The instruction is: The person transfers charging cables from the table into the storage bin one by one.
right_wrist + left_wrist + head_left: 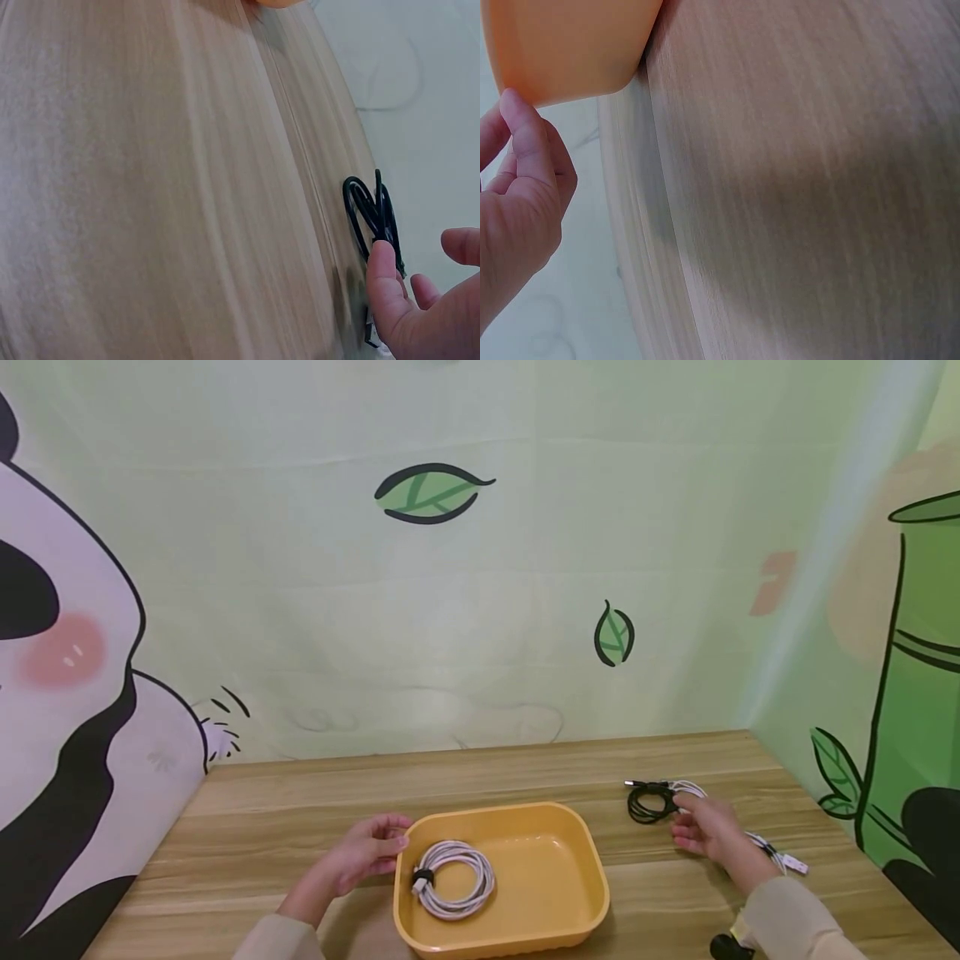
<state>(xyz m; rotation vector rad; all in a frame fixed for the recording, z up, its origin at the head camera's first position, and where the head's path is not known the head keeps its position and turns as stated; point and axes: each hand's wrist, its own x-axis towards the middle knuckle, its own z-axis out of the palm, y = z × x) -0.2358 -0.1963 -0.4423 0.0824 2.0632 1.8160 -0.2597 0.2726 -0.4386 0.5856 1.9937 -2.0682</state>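
A yellow tray (525,877) stands on the wooden table with a coiled white cable (484,868) in its left half, bound by a black strap. My left hand (367,850) pinches the tray's left rim near its back corner; the left wrist view shows the fingertips (514,101) at the tray's edge. To the right, my right hand (708,828) is over a black coiled cable (645,812), its fingertips at the coil's right side. In the right wrist view the thumb stands apart from the fingers, one fingertip (382,255) overlapping the black cable (367,206).
Behind the right hand lies a white cable (688,787), and another white cable end with a plug (793,863) shows beside the wrist. A black, rounded item (729,947) sits by the right sleeve. A printed cloth backdrop (525,610) rises behind the table.
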